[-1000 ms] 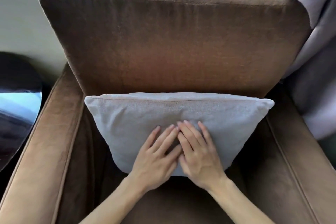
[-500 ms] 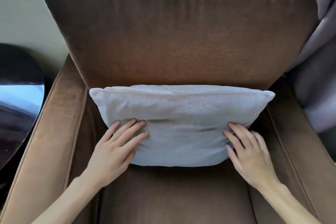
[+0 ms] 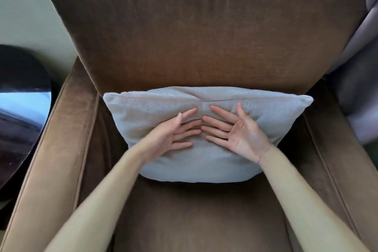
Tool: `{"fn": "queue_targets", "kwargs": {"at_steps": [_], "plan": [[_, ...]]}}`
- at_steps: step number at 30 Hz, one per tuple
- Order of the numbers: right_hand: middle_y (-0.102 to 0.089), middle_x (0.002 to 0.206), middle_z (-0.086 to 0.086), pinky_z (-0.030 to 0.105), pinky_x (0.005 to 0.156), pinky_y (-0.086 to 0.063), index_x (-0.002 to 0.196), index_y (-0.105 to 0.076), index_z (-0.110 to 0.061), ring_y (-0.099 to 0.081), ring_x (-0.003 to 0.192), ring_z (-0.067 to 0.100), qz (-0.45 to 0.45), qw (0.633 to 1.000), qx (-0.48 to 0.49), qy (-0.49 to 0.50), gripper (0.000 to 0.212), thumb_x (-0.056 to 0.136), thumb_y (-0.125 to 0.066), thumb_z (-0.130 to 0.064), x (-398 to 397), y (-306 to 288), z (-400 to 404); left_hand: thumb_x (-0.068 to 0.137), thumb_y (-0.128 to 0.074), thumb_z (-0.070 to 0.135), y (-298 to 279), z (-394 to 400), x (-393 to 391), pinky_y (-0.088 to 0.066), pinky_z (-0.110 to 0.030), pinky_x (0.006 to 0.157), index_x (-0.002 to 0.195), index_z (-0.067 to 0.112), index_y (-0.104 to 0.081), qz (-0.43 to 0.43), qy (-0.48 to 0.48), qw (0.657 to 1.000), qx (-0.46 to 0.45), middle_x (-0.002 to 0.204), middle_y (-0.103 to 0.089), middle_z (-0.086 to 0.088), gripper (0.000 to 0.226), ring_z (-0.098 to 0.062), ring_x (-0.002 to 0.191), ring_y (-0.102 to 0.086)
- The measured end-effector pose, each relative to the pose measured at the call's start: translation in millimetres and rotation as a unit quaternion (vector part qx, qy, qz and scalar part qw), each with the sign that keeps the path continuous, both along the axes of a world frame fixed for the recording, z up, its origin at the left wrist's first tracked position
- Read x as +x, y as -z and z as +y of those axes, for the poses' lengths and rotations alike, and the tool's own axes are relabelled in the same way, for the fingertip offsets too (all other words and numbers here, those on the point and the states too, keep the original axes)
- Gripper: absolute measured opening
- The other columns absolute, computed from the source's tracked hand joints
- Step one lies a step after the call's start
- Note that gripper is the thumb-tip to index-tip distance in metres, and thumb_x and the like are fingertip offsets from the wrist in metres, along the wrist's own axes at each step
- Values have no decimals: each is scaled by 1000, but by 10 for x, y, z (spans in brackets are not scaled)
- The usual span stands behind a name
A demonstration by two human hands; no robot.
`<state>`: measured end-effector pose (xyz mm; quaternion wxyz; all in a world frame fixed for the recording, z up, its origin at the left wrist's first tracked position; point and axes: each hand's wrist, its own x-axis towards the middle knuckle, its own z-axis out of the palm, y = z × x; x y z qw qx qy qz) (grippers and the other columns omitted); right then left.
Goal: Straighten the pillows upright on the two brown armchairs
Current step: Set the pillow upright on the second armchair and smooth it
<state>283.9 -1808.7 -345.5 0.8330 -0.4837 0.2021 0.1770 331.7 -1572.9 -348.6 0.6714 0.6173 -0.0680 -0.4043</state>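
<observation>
- My bare forearms reach in from the near edge over the seat of the brown armchair.
- My left hand and right hand hover at the middle of the grey pillow, palms turned up, fingers spread apart and gripping nothing, fingertips almost meeting.
- The pillow stands on the seat against the backrest, its long axis running left to right, top seam uppermost.
- Far left sits a dark glossy round table; far right hangs a pale curtain.

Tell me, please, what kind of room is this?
Probably a living room or lounge: a brown upholstered armchair with a grey pillow on its seat, a dark glossy side table beside it, and a curtain behind.
</observation>
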Motion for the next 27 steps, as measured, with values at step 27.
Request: {"fn": "queue_targets", "kwargs": {"at_steps": [27], "plan": [[-71,131,7,60,108,-46,130,-67,-18,-65,126,22,45,977,-146,-146,86,63,-80,-71,-353,387,-425,91,-58,56,210,444,-176,-48,-41,111,125,37,-70,-30,26,981,189,127,-71,17,41,-2,120,-65]]}}
